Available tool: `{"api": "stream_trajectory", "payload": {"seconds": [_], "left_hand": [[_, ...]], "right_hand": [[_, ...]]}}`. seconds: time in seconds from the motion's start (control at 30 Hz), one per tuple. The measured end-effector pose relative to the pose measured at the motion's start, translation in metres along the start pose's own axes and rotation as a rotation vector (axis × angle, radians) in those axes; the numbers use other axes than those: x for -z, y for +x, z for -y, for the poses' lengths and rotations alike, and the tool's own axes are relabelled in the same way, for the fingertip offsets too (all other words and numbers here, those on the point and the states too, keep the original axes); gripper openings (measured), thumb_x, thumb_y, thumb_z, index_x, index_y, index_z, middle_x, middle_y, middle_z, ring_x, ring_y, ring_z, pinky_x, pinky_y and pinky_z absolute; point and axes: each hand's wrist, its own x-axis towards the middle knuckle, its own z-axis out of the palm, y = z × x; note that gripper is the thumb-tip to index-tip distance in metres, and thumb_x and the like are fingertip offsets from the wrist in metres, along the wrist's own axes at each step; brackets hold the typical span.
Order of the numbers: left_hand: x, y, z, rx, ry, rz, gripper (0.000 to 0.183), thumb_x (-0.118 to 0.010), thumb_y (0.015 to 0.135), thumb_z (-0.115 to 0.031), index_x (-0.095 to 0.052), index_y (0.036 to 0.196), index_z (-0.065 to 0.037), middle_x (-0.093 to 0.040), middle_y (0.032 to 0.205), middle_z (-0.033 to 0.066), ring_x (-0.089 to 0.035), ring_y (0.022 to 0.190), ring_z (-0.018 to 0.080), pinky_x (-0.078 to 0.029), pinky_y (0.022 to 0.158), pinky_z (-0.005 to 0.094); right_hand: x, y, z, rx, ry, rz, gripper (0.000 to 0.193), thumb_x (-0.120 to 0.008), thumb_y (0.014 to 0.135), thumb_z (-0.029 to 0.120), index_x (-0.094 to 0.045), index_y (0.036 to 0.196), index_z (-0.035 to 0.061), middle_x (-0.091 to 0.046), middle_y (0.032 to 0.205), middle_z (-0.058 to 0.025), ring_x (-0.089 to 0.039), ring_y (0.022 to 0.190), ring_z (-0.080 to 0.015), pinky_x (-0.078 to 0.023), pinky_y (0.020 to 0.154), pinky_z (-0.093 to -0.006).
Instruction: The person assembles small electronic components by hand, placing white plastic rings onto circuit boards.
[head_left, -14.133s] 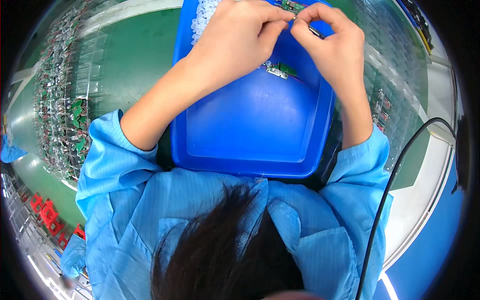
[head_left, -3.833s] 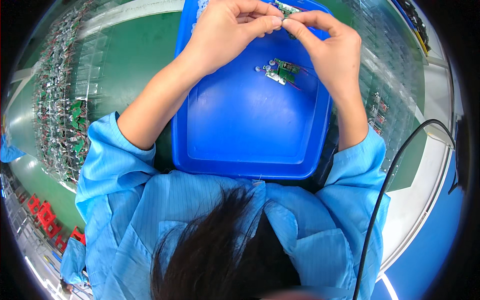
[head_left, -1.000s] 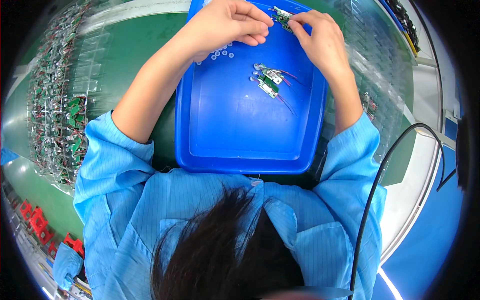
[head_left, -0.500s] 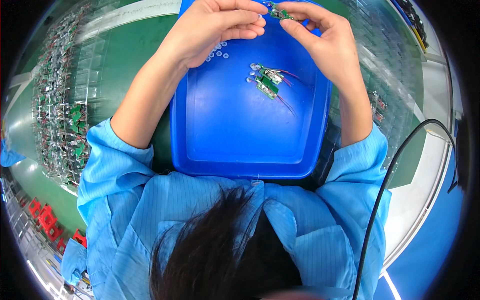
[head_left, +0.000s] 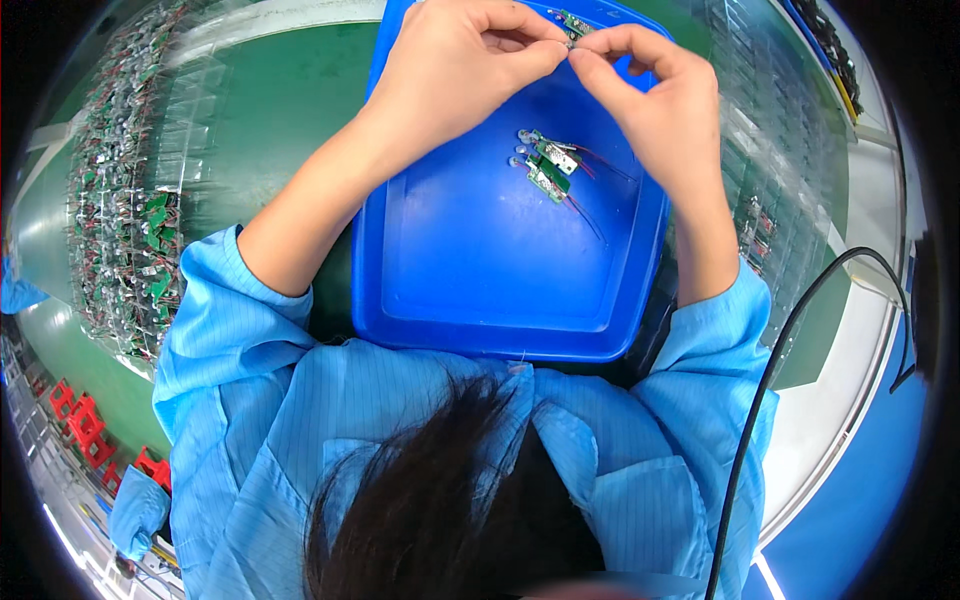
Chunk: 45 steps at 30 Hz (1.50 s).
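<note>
My left hand (head_left: 462,72) and my right hand (head_left: 662,92) meet over the far part of a blue plastic tray (head_left: 480,338), thumb and fingertips pinched together. A small green circuit board (head_left: 574,24) shows just beyond the fingertips, and my right fingers pinch a small part at its near end. What my left fingertips hold is too small to make out. Nearer in the tray lie two more green circuit boards, one (head_left: 556,152) just beyond the other (head_left: 547,180), with small round pale ends and thin red and dark wires.
Rows of circuit boards with wires (head_left: 125,210) stand on the green table (head_left: 270,110) at left. Clear plastic holders (head_left: 765,150) with more parts are at right. A black cable (head_left: 790,310) arches over the right side. Red stools (head_left: 85,425) stand at lower left.
My left hand has moved right and its fingertips now meet those of my right hand at the board. The small white rings seen earlier are hidden. The tray appears slightly farther right.
</note>
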Motion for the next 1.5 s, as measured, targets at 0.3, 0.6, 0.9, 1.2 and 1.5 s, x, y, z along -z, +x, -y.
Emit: {"api": "stream_trajectory", "payload": {"seconds": [0.3, 0.6, 0.9, 1.2, 1.5], "left_hand": [[-0.002, -0.001, 0.006, -0.185, 0.090, 0.011, 0.013, -0.070, 0.093, -0.001, -0.075, 0.105, 0.003, -0.076, 0.094, 0.0143, -0.074, 0.083, 0.0227, -0.058, 0.076, 0.0293], [0.019, 0.016, 0.022, 0.305, -0.612, 0.234, 0.018, -0.071, 0.096, -0.005, -0.073, 0.113, 0.002, -0.076, 0.101, 0.0112, -0.073, 0.090, 0.0156, -0.059, 0.084, 0.0254], [0.013, 0.013, 0.024, 0.215, -0.589, 0.203, 0.019, -0.070, 0.096, -0.002, -0.071, 0.114, 0.004, -0.075, 0.101, 0.0116, -0.072, 0.090, 0.0150, -0.058, 0.084, 0.0252], [0.008, 0.022, 0.046, -0.413, -0.588, 0.341, 0.017, -0.071, 0.094, 0.001, -0.071, 0.112, 0.003, -0.076, 0.102, 0.0114, -0.072, 0.089, 0.0133, -0.058, 0.084, 0.0240], [0.003, 0.006, 0.021, 0.097, -0.423, 0.117, 0.016, -0.071, 0.093, 0.004, -0.071, 0.109, 0.002, -0.076, 0.099, 0.0093, -0.072, 0.090, 0.0125, -0.058, 0.083, 0.0240]], "right_hand": [[-0.002, 0.002, -0.002, 0.087, -0.113, -0.137, 0.008, -0.075, 0.085, 0.012, -0.073, 0.089, 0.0054, -0.067, 0.080, 0.0035, -0.058, 0.075, -0.0070, -0.046, 0.069, -0.0245], [0.009, 0.006, 0.023, -0.104, 0.226, 0.050, 0.009, -0.074, 0.084, 0.009, -0.071, 0.086, 0.0008, -0.072, 0.080, -0.0108, -0.068, 0.077, -0.0208, -0.051, 0.074, -0.0325], [0.007, 0.002, 0.020, -0.056, 0.078, 0.005, 0.009, -0.075, 0.081, 0.009, -0.069, 0.081, 0.0024, -0.069, 0.080, -0.0118, -0.067, 0.080, -0.0248, -0.051, 0.077, -0.0347], [0.011, 0.006, 0.036, -0.048, 0.101, -0.055, 0.009, -0.075, 0.080, 0.009, -0.070, 0.081, 0.0016, -0.069, 0.081, -0.0126, -0.067, 0.079, -0.0250, -0.052, 0.075, -0.0347], [0.007, 0.002, 0.027, -0.087, 0.078, -0.064, 0.008, -0.075, 0.079, 0.006, -0.068, 0.079, 0.0019, -0.067, 0.078, -0.0123, -0.066, 0.080, -0.0274, -0.051, 0.075, -0.0361]]}}
